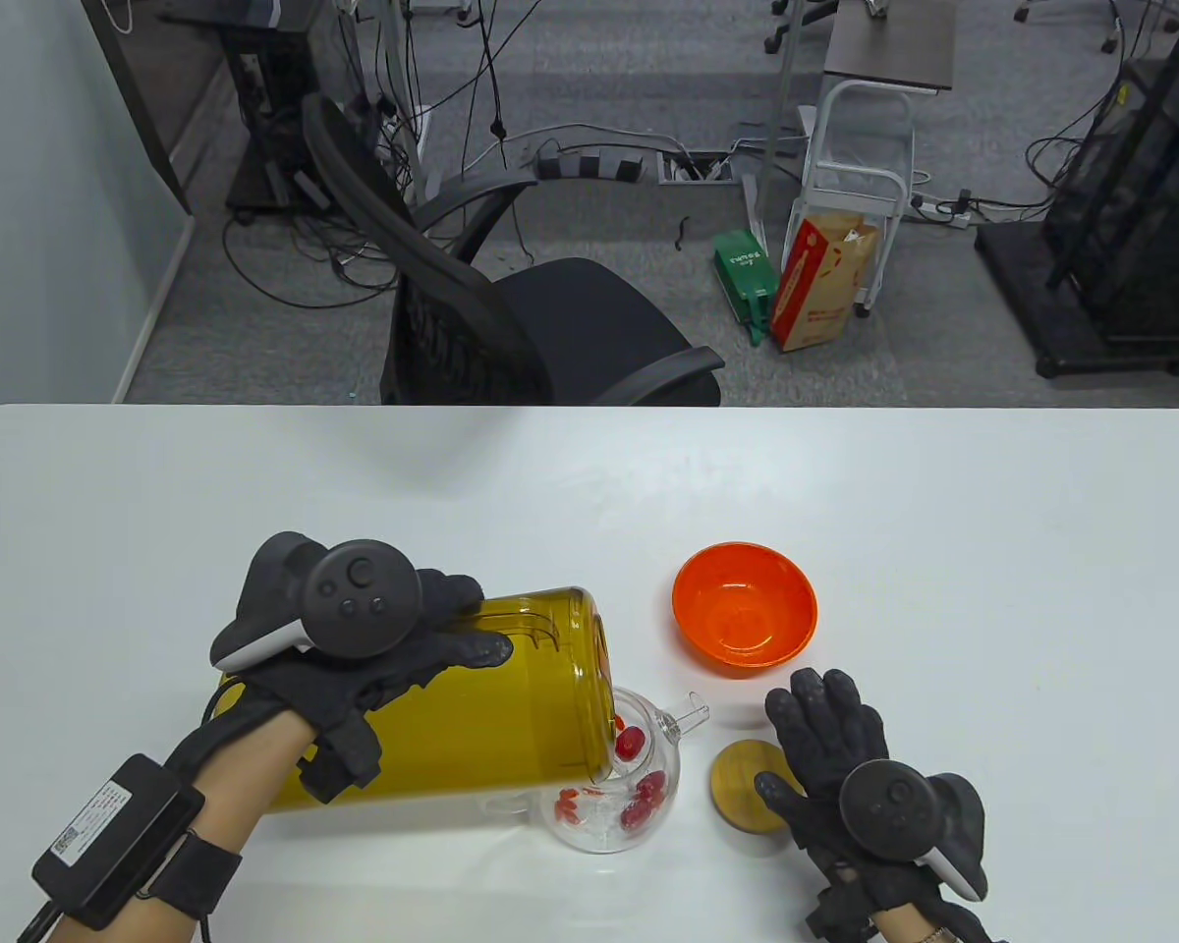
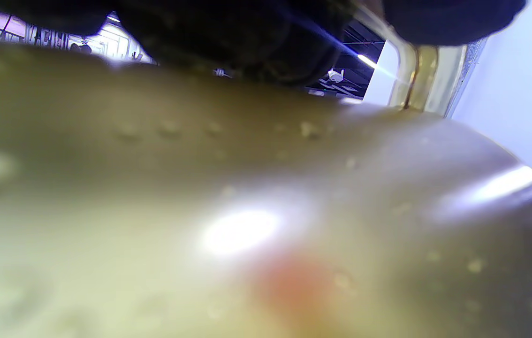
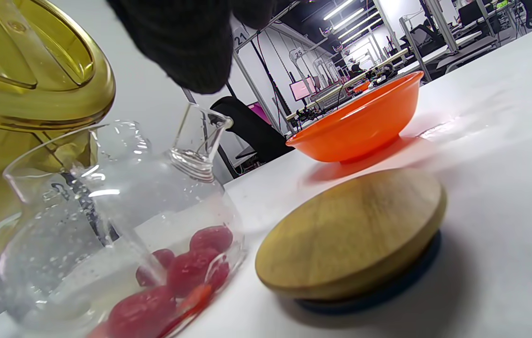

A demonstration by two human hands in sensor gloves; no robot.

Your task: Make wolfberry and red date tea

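the left hand grips the yellow pitcher, tipped on its side with its mouth over the glass teapot, where red dates sit in water; right of it lies the wooden lid under the right hand's spread, empty fingers; the orange bowl stands behind

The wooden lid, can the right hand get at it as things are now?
Probably yes: the right hand already rests partly on the wooden lid, and nothing lies between them.

the yellow pitcher fills the left wrist view, blurred.
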